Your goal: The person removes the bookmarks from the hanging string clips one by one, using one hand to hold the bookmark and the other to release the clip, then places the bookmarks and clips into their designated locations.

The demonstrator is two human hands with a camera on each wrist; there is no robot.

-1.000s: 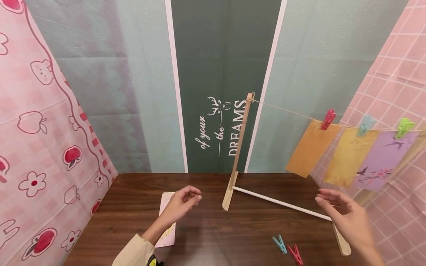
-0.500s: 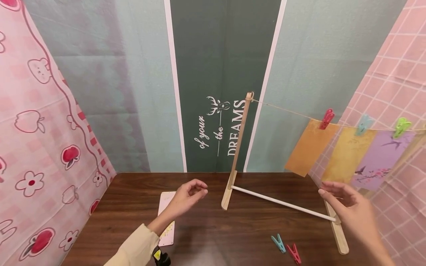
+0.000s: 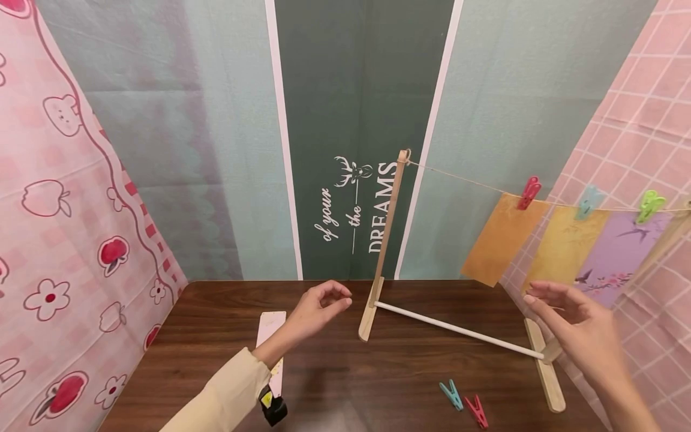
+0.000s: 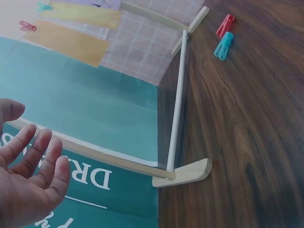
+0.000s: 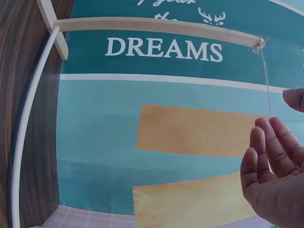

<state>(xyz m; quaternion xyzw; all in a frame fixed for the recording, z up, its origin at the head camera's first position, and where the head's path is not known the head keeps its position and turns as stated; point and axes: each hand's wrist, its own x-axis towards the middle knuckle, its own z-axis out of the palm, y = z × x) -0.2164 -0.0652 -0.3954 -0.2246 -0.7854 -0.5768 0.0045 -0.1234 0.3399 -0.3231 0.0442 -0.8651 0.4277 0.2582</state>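
Nothing is in my left hand [image 3: 315,312], which hovers over the table just left of the wooden post [image 3: 390,222] with loosely bent fingers. My right hand [image 3: 583,330], likewise holding nothing, is in the air in front of the hanging cards and hides part of them. An orange card [image 3: 502,240], a yellow card [image 3: 561,246] and a purple card [image 3: 618,264] with birds and blossoms hang from a string [image 3: 459,177]. A red clothespin [image 3: 529,193], a light blue clothespin [image 3: 589,203] and a green clothespin [image 3: 651,207] pinch them there.
A pink card [image 3: 272,327] lies on the dark wooden table [image 3: 335,384], partly under the left forearm. Near the front lie a teal clothespin [image 3: 451,395] and a pinkish-red clothespin [image 3: 477,411]. A white rod [image 3: 459,330] joins the stand's two wooden feet. Printed curtains surround the table.
My left hand has moved right and farther from me, toward the post. The right hand has shifted slightly up and right. Cards and clothespins stay put.
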